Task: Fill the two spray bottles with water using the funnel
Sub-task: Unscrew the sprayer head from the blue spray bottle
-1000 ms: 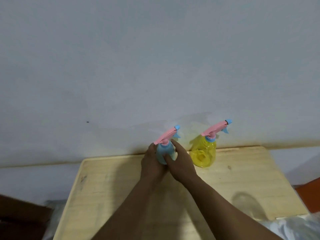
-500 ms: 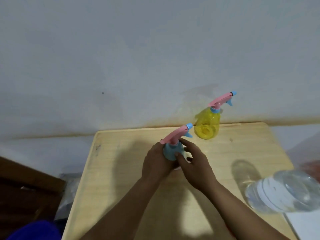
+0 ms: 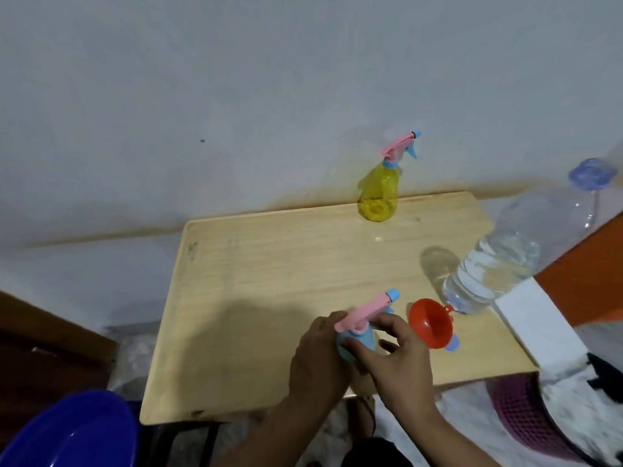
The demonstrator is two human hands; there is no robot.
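A small blue spray bottle (image 3: pixel 360 337) with a pink trigger head stands near the front edge of the wooden table (image 3: pixel 269 281). My left hand (image 3: pixel 317 358) grips its body from the left. My right hand (image 3: pixel 399 358) touches its right side with the fingers spread and lightly bent. A red funnel (image 3: pixel 431 323) lies on its side just right of my right hand. The yellow spray bottle (image 3: pixel 379 193) stands at the table's far edge by the wall. A large clear water bottle (image 3: pixel 499 264) with a blue cap stands at the right.
A white block (image 3: pixel 536 328) lies along the table's right edge. A blue basin (image 3: pixel 74 433) sits low at the left, and a purple mesh basket (image 3: pixel 526 416) sits below the table at the right. The wall rises right behind the table.
Both hands have carried the blue spray bottle from the back of the table, beside the yellow one, to the front edge. The view has tilted down, revealing the funnel and water bottle.
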